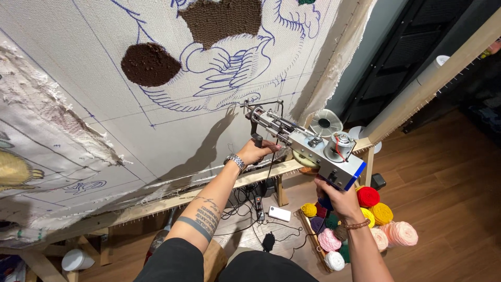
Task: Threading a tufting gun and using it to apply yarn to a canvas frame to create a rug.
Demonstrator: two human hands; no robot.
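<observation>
Silver metal made up the body of the tufting gun (308, 146) you held up in front of the stretched cloth (104, 120). Your left hand (257, 151) was closed around the black front handle beneath the gun's needle end, a metal watch band on that wrist. Your right hand (340, 201) was wrapped tight around the blue rear grip below the motor, with a beaded bracelet just behind it. The gun sat tilted, its needle end raised toward the cloth and its motor end lower and nearer to you; I could not tell whether the needle tip touched the fabric. A dark strand of yarn (272, 156) hung down from the front of the gun past your left hand.

That cloth was pale and marked with blue drawn lines, and two patches of brown tufting (150, 63) sat above the gun, well apart from it. The cloth was pinned to a wooden frame (261, 175), whose lower rail ran just behind your left wrist.

Below your right hand, on the wooden floor, a low box held balls of yarn (368, 197) in red, yellow, pink, purple, green and white. A small white fan (324, 123) stood behind the gun, and a white phone-shaped object (279, 213) lay on the floor among dark cables.
</observation>
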